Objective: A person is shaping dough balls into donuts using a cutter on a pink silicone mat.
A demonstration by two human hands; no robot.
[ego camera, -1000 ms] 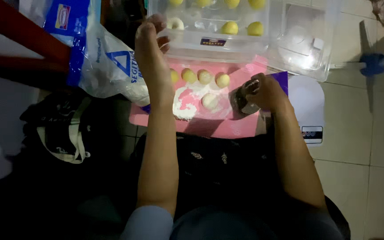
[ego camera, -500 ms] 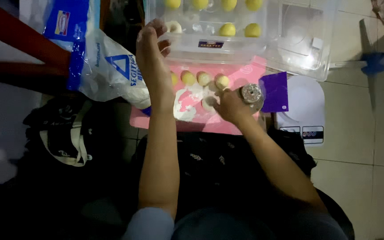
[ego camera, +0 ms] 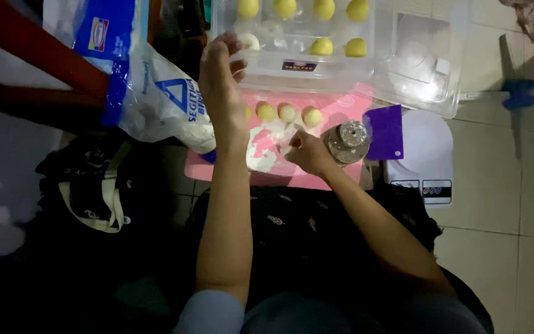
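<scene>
The left hand (ego camera: 220,68) is raised at the near-left corner of the clear plastic box (ego camera: 424,68), fingers pinched together, though on what I cannot tell. The right hand (ego camera: 307,151) rests low on the pink mat (ego camera: 347,108), fingers curled loosely at the white flour patch (ego camera: 264,145), clamped on nothing I can see. Three yellow dough balls (ego camera: 287,112) sit in a row just beyond it, more lie in the box. A round metal mould (ego camera: 347,141) stands just right of the right hand, touching a purple scraper (ego camera: 385,132) that overlaps a white scale (ego camera: 424,151). A flour bag (ego camera: 156,99) crowds the mat's left edge. Open tiled floor (ego camera: 508,204) lies to the right.
</scene>
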